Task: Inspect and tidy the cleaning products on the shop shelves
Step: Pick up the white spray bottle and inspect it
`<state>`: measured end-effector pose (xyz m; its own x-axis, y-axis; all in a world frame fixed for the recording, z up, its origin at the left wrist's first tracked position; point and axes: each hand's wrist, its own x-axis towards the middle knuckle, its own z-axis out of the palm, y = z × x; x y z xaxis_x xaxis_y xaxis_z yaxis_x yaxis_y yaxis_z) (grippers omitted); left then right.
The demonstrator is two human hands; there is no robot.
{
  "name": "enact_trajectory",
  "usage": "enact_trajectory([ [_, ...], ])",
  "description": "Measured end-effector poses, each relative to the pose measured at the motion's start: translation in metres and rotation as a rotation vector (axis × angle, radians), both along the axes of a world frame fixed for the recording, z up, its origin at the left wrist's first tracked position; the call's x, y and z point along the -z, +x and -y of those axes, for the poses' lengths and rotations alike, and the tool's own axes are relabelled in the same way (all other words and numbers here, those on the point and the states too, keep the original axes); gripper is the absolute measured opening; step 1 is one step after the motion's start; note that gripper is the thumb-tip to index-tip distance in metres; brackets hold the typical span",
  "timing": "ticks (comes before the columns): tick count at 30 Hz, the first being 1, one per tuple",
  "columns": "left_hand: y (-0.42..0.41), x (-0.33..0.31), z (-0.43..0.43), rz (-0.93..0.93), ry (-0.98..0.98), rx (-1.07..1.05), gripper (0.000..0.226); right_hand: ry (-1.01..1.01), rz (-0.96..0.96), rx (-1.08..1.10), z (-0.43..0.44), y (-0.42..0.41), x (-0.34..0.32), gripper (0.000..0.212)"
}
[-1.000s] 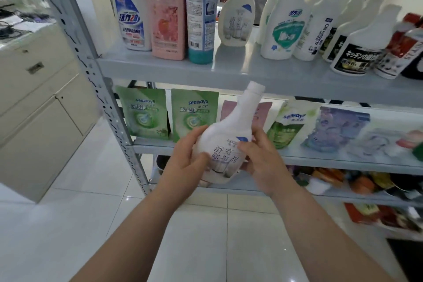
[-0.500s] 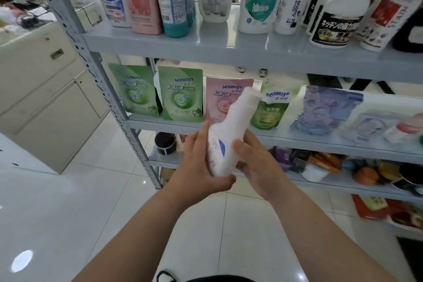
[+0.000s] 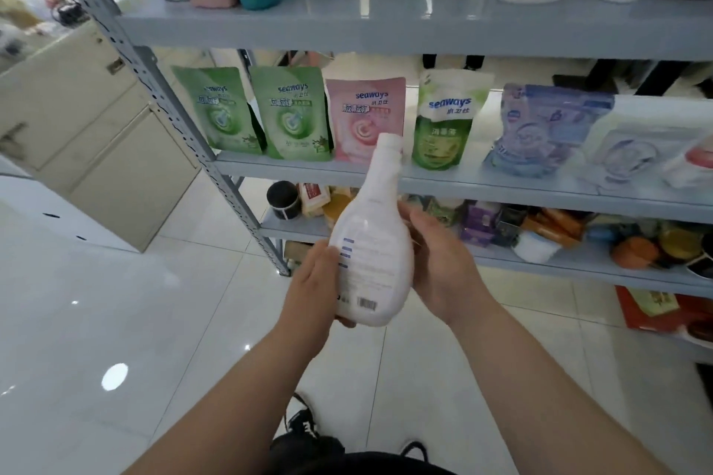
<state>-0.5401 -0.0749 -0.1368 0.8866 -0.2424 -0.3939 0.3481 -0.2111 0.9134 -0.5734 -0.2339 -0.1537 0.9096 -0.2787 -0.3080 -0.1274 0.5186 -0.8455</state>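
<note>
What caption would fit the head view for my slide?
A white bottle, barcode facing the camera, held by the left hand and right hand before a shelf of refill pouches.

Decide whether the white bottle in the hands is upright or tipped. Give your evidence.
Tipped slightly: the white bottle leans, neck up and right of its base, held between the left hand and right hand.

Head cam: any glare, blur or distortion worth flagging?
Head view: glare spot on the glossy floor; far-right pouches smeared by blur; wide-angle lens slants the shelf upright; white bottle, held in left hand and right hand, fairly sharp, barcode visible, small print unreadable.
</note>
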Motion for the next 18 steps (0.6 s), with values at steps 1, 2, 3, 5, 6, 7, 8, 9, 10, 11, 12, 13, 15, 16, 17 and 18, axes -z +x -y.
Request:
enact_trajectory([
  [1,-0.003,0.0,0.0,-0.134,-0.061,-0.033,0.028,0.048,-0.009,-0.027,-0.002,0.0,0.004,0.034],
  [2,-0.005,0.001,0.0,-0.267,-0.143,-0.041,0.028,0.076,-0.014,-0.066,-0.004,-0.001,0.007,0.043],
  [3,-0.006,0.002,0.001,-0.386,-0.232,-0.024,0.027,0.093,-0.01,-0.114,-0.008,-0.002,0.009,0.053],
  [5,-0.011,0.004,0.001,-0.554,-0.355,0.054,0.034,0.137,0.011,-0.179,-0.012,-0.005,0.011,0.065],
  [6,-0.013,0.005,0.001,-0.58,-0.389,0.108,0.038,0.145,0.018,-0.185,-0.013,-0.005,0.011,0.072],
  [7,-0.015,0.004,0.002,-0.565,-0.398,0.164,0.041,0.122,0.016,-0.179,-0.014,-0.005,0.011,0.083],
  [8,-0.013,0.005,0.001,-0.515,-0.378,0.22,0.041,0.054,0.0,-0.149,-0.015,-0.003,0.011,0.094],
  [9,-0.011,0.004,0.001,-0.457,-0.352,0.262,0.04,-0.029,-0.029,-0.106,-0.016,0.0,0.009,0.1],
  [10,-0.006,0.006,-0.001,-0.408,-0.337,0.293,0.041,-0.096,-0.054,-0.06,-0.019,0.002,0.006,0.098],
  [11,0.0,0.006,-0.004,-0.397,-0.346,0.301,0.05,-0.124,-0.064,-0.017,-0.022,0.006,0.004,0.09],
  [12,0.007,0.004,-0.009,-0.442,-0.368,0.285,0.067,-0.121,-0.055,0.017,-0.027,0.01,0.002,0.082],
  [13,0.013,0.002,-0.013,-0.493,-0.39,0.266,0.081,-0.117,-0.042,0.039,-0.032,0.014,-0.001,0.076],
  [15,0.025,0.001,-0.023,-0.518,-0.407,0.263,0.08,-0.148,-0.022,0.071,-0.043,0.023,-0.008,0.071],
  [16,0.031,0.003,-0.028,-0.497,-0.376,0.265,0.067,-0.183,-0.014,0.101,-0.049,0.028,-0.01,0.067],
  [17,0.038,0.002,-0.034,-0.465,-0.344,0.264,0.055,-0.237,-0.02,0.142,-0.054,0.032,-0.011,0.063],
  [18,0.046,0.002,-0.042,-0.433,-0.325,0.26,0.049,-0.304,-0.032,0.182,-0.058,0.037,-0.011,0.061],
])
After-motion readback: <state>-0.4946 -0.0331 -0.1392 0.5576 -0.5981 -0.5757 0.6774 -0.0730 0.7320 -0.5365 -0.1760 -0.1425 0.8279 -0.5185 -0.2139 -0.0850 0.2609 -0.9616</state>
